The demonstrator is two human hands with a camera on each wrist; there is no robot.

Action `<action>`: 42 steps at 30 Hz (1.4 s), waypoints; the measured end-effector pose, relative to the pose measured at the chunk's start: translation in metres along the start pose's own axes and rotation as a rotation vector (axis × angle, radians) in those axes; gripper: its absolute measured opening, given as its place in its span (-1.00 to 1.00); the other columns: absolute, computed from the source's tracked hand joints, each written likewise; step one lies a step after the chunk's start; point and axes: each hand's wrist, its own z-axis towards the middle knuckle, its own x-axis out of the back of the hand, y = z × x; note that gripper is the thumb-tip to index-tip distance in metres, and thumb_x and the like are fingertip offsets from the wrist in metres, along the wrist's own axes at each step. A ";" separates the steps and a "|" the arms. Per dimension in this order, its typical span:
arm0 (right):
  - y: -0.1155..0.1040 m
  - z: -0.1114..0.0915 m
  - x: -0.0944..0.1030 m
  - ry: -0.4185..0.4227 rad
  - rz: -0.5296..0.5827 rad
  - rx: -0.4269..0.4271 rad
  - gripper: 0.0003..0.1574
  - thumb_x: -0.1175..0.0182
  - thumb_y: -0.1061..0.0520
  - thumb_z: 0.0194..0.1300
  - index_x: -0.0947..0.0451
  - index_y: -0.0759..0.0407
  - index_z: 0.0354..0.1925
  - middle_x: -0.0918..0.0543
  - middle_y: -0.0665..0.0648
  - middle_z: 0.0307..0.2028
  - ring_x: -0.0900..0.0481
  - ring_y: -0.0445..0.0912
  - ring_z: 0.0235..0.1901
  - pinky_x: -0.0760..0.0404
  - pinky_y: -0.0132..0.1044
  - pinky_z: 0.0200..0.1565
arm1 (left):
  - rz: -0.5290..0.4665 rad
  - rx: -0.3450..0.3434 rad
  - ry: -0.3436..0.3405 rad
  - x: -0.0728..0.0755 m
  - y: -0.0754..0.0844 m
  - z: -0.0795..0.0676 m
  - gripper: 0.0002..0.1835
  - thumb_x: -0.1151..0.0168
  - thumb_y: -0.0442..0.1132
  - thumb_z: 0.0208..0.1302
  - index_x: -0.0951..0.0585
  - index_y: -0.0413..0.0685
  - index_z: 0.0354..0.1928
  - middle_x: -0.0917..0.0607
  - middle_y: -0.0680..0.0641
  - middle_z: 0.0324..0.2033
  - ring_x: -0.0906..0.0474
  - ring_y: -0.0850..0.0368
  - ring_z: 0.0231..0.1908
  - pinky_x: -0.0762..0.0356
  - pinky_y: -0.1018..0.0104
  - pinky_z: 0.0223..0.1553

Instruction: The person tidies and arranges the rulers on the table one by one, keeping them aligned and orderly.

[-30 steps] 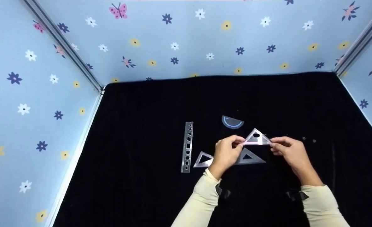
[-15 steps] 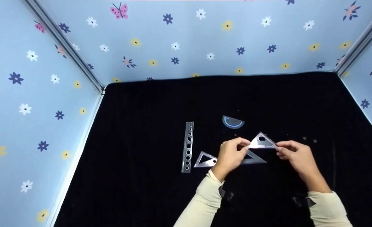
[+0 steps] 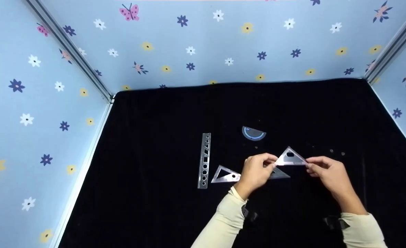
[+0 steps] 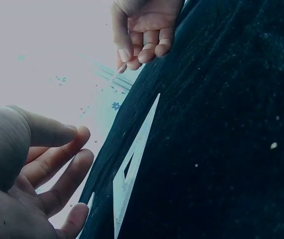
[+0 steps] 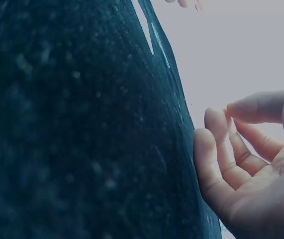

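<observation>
In the head view a clear plastic set square (image 3: pixel 297 160) with an oval-looking hole is held up off the black cloth. My left hand (image 3: pixel 258 170) pinches its left corner between thumb and fingertips. The opposite corner is pinched by my right hand (image 3: pixel 332 174). Below it lies a larger set square (image 3: pixel 281 174), partly hidden by my left hand; the left wrist view shows this set square (image 4: pixel 120 199) flat on the cloth. Left of that wrist another set square (image 3: pixel 228 177) lies with its right end covered. In the right wrist view the held piece is barely visible.
A stencil ruler (image 3: pixel 201 162) with a row of cut-out shapes lies upright in view at left. Farther back is a protractor (image 3: pixel 254 134) with a blue arc. Small specks (image 3: pixel 331 150) dot the black cloth (image 3: pixel 155 137). Flowered blue walls (image 3: pixel 203 38) border the back and sides.
Both hands have shifted right and a little toward the person, carrying the set square with them. Its tilt has altered slightly, and more of the lower-left set square shows. The ruler and protractor stay put.
</observation>
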 end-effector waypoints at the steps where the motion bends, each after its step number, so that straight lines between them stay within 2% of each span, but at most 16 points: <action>1: 0.001 0.000 0.001 0.000 0.000 0.001 -0.67 -0.29 0.33 0.31 -0.59 0.58 -0.04 -0.75 0.10 -0.33 -0.70 -0.17 -0.40 -0.70 -0.30 -0.30 | 0.012 -0.005 -0.010 -0.001 0.000 0.000 -0.84 -0.39 -0.28 0.20 -0.79 0.06 -0.18 -0.77 0.26 -0.36 -0.57 0.56 -0.34 -0.45 0.52 -0.13; 7: 0.004 -0.001 0.010 -0.001 -0.011 0.002 -0.67 -0.29 0.34 0.31 -0.58 0.60 -0.04 -0.75 0.08 -0.36 -0.71 -0.17 -0.40 -0.70 -0.31 -0.30 | 0.078 -0.029 -0.063 -0.005 0.003 0.000 -0.84 -0.38 -0.19 0.25 -0.79 0.11 -0.14 -0.78 0.26 -0.30 -0.60 0.54 -0.29 -0.42 0.41 -0.04; 19: 0.012 -0.004 0.021 0.018 -0.002 0.034 -0.69 -0.30 0.38 0.29 -0.57 0.65 -0.08 -0.75 0.09 -0.37 -0.71 -0.18 -0.43 -0.69 -0.33 -0.32 | 0.246 -0.094 -0.074 -0.019 0.007 -0.005 -0.82 -0.37 -0.17 0.25 -0.78 0.26 -0.13 -0.75 0.36 -0.25 -0.59 0.47 -0.18 -0.37 0.39 -0.06; 24: 0.015 -0.006 0.031 0.030 -0.078 0.055 -0.74 -0.32 0.35 0.28 -0.63 0.56 -0.12 -0.74 0.09 -0.44 -0.67 -0.20 -0.49 -0.63 -0.37 -0.45 | 0.279 -0.118 -0.070 -0.027 0.009 -0.004 -0.84 -0.36 -0.17 0.24 -0.79 0.29 -0.19 -0.75 0.33 -0.19 -0.60 0.42 -0.16 -0.38 0.40 -0.04; 28: 0.018 -0.006 0.037 0.027 -0.131 0.053 -0.76 -0.32 0.31 0.29 -0.66 0.49 -0.12 -0.72 0.06 -0.48 -0.59 -0.21 -0.55 -0.51 -0.39 -0.57 | 0.275 -0.115 -0.075 -0.033 0.009 -0.004 -0.84 -0.36 -0.17 0.24 -0.77 0.26 -0.17 -0.75 0.36 -0.24 -0.58 0.43 -0.21 -0.37 0.44 -0.02; 35: 0.020 -0.007 0.040 0.010 -0.139 0.052 -0.72 -0.35 0.25 0.30 -0.67 0.47 -0.11 -0.72 0.04 -0.46 -0.55 -0.21 -0.58 -0.48 -0.39 -0.60 | 0.296 -0.143 -0.058 -0.035 0.007 -0.005 -0.85 -0.38 -0.16 0.22 -0.75 0.23 -0.17 -0.74 0.39 -0.30 -0.54 0.41 -0.29 -0.35 0.45 0.05; 39: 0.020 -0.007 0.041 0.007 -0.144 0.044 -0.70 -0.36 0.23 0.29 -0.68 0.46 -0.11 -0.71 0.04 -0.47 -0.55 -0.21 -0.57 -0.48 -0.39 -0.60 | 0.329 -0.191 -0.049 -0.036 0.005 -0.006 -0.86 -0.39 -0.17 0.22 -0.76 0.22 -0.19 -0.75 0.37 -0.28 -0.55 0.40 -0.26 -0.34 0.41 0.14; 42: 0.020 -0.008 0.041 0.006 -0.153 0.040 -0.71 -0.35 0.23 0.30 -0.68 0.46 -0.11 -0.72 0.02 -0.47 -0.56 -0.22 -0.57 -0.48 -0.40 -0.60 | 0.365 -0.216 -0.054 -0.035 0.004 -0.007 -0.85 -0.38 -0.17 0.23 -0.77 0.24 -0.17 -0.75 0.35 -0.24 -0.60 0.42 -0.20 -0.33 0.31 0.25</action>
